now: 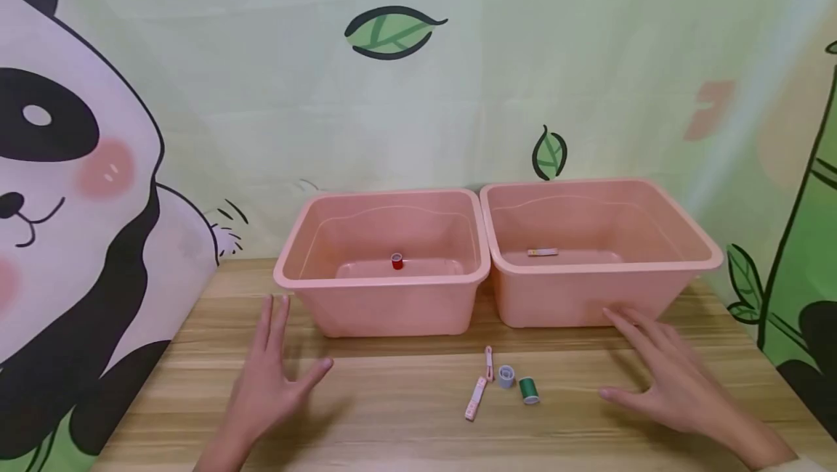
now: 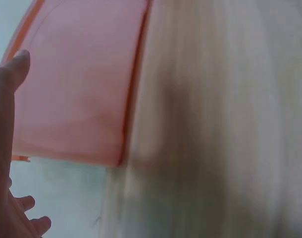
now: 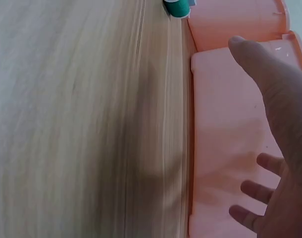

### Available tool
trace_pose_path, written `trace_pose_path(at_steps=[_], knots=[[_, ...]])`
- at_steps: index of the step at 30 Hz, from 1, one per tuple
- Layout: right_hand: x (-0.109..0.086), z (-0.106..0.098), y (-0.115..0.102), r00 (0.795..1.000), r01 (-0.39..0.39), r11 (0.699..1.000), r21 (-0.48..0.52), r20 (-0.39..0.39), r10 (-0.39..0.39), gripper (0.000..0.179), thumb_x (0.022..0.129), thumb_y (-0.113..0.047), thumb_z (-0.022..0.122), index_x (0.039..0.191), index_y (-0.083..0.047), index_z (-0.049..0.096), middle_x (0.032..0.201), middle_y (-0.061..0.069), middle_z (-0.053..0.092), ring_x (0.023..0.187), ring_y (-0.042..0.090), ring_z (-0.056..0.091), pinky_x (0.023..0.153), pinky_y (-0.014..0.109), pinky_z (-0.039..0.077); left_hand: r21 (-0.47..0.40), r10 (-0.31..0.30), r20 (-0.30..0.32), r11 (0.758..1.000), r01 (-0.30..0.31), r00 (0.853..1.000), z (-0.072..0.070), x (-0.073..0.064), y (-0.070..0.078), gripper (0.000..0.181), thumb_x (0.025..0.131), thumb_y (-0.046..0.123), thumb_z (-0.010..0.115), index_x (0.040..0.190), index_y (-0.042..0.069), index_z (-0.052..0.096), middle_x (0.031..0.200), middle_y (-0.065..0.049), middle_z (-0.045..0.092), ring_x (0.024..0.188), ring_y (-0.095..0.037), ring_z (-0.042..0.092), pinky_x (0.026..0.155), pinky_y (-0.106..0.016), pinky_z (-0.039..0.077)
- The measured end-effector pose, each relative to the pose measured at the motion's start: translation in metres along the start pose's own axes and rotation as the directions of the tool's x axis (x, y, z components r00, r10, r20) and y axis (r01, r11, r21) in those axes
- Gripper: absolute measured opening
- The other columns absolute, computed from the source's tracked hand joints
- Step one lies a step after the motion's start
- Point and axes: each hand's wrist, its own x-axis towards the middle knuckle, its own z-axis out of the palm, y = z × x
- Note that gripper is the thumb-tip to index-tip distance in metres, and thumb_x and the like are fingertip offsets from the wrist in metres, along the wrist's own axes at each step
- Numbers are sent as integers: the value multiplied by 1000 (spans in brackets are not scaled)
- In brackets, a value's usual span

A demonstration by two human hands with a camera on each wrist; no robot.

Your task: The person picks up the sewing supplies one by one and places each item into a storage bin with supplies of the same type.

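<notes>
My left hand (image 1: 264,385) hovers over the table's left part, fingers spread and holding nothing, near the left pink bin (image 1: 392,308). To the right, my right hand (image 1: 673,381) hangs in front of the right pink bin (image 1: 588,298), its thumb and fingers apart and nothing held. Between the hands lie a green thread spool (image 1: 529,391), a pale grey-blue spool (image 1: 506,376) and two small pink-and-white strips that look like nail clippers, one nearer (image 1: 476,399) and one farther (image 1: 489,364). The right wrist view also catches the green spool (image 3: 177,8) by the bins.
Inside the left bin sits a red spool (image 1: 397,261). A small pale strip (image 1: 542,252) lies in the right bin. The bins stand side by side on a wooden table (image 1: 386,414), before a printed panda backdrop (image 1: 261,94).
</notes>
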Motion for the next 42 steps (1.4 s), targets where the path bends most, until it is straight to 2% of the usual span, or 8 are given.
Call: trace_pose_path(at_steps=[6, 12, 17, 22, 26, 31, 38, 42], knots=[[8, 7, -5, 999, 32, 989, 147, 5, -33, 106, 73, -51, 91, 159, -19, 38, 154, 16, 43, 136, 44, 40, 96, 71, 41, -115, 15, -44, 993, -20, 999, -11, 17, -3, 114, 84, 37, 84, 167, 25, 7, 172, -9, 6, 152, -46, 20, 109, -76, 31], [13, 19, -14, 998, 14, 977, 212, 57, -27, 100, 77, -52, 88, 158, -17, 40, 152, 18, 46, 134, 43, 44, 98, 69, 43, -210, -18, -16, 978, 14, 1000, -19, 38, -5, 109, 91, 32, 78, 166, 30, 0, 172, -6, 8, 146, -47, 31, 109, -72, 37], [18, 30, -21, 994, 33, 967, 252, 90, -57, 93, 77, -51, 88, 154, -20, 46, 144, 9, 53, 125, 33, 53, 95, 61, 50, -296, -38, 23, 954, 44, 999, -25, 52, -4, 104, 97, 26, 72, 164, 37, -6, 171, -11, 13, 143, -49, 38, 107, -69, 42], [26, 39, -32, 989, 82, 961, 263, 101, -112, 85, 77, -51, 88, 148, -19, 54, 128, 1, 61, 107, 18, 58, 87, 47, 54, -366, -44, 65, 929, 65, 997, -30, 64, -2, 96, 102, 29, 65, 164, 38, -8, 166, -16, 27, 141, -49, 41, 105, -69, 42], [34, 43, -41, 980, 87, 949, 304, 145, -136, 76, 78, -50, 87, 142, -18, 59, 123, -3, 60, 102, 15, 58, 85, 42, 55, -400, -73, 96, 911, 105, 993, -31, 71, -1, 89, 104, 37, 60, 164, 39, -6, 164, -18, 33, 141, -48, 42, 105, -67, 43], [40, 48, -51, 968, 68, 937, 341, 204, -145, 64, 79, -46, 88, 133, -21, 65, 128, -5, 59, 111, 18, 58, 92, 48, 55, -395, -116, 122, 905, 156, 986, -27, 75, -2, 83, 105, 47, 55, 164, 40, -2, 164, -17, 34, 141, -44, 44, 105, -67, 43], [43, 57, -55, 963, 100, 929, 356, 201, -181, 41, 80, -41, 88, 116, -29, 71, 123, -9, 59, 115, 19, 55, 96, 51, 52, -453, -114, 147, 875, 169, 983, -22, 77, -3, 75, 107, 46, 50, 166, 28, 7, 167, -14, 27, 143, -44, 42, 110, -67, 39], [43, 60, -55, 961, 117, 925, 362, 192, -197, 34, 80, -37, 89, 108, -33, 71, 121, -10, 59, 113, 18, 54, 95, 50, 50, -484, -111, 137, 860, 164, 984, -19, 78, -4, 72, 107, 44, 50, 166, 26, 12, 166, -15, 29, 141, -43, 44, 108, -60, 44]])
